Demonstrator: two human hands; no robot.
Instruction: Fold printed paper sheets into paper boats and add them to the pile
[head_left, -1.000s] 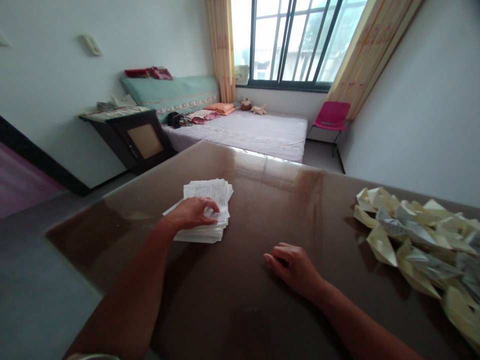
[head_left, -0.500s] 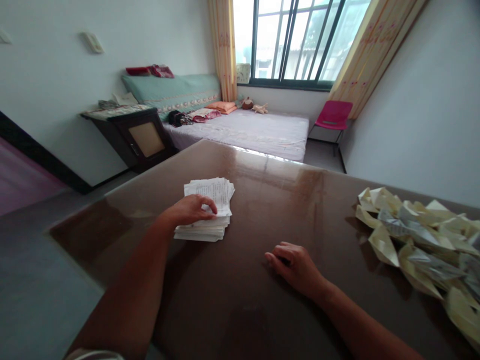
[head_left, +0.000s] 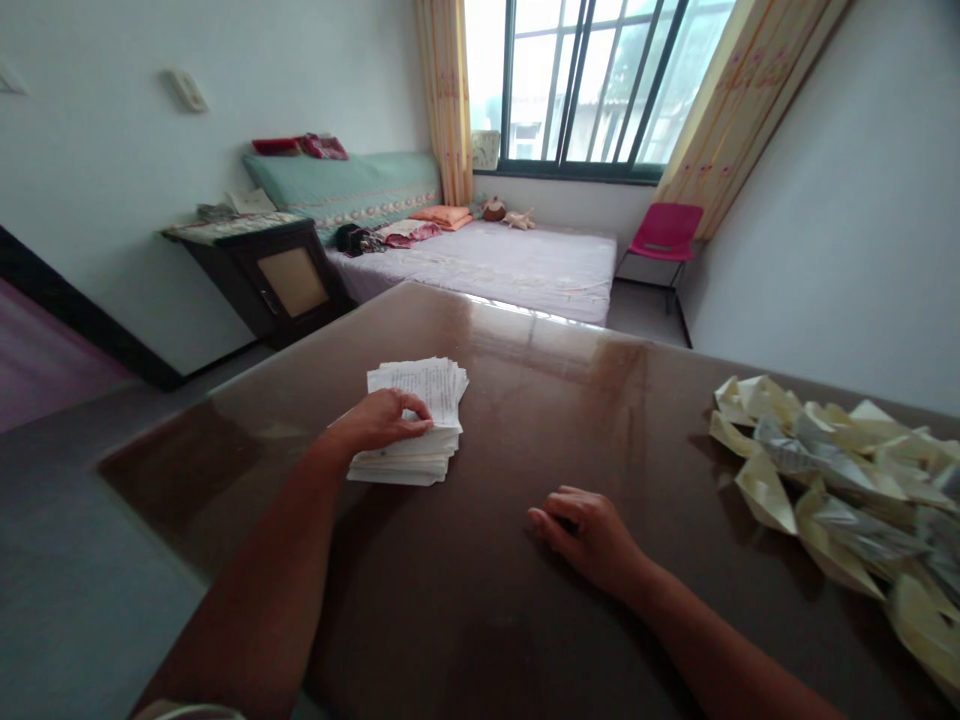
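Note:
A stack of printed white paper sheets point(head_left: 429, 392) lies on the dark glossy table point(head_left: 525, 380), left of centre. My left hand point(head_left: 377, 421) rests on the near left part of that stack, fingers held together and pressed onto the top sheets, thumb tucked at the edge. My right hand point(head_left: 590, 535) lies knuckles-up on the bare tabletop nearer to me, fingers curled under with nothing seen in them. A heap of folded cream and grey paper shapes point(head_left: 832, 475) covers the table's right side, well clear of both hands.
Beyond the table stand a bed point(head_left: 510, 262) with cushions, a dark cabinet point(head_left: 274, 275) at the left and a pink chair point(head_left: 666, 232) under the window. The table's left edge drops to a grey floor point(head_left: 67, 560).
A sheet that stuck out at the stack's left under my left hand one second ago no longer shows. My left hand shifted slightly on the stack; my right hand stayed still.

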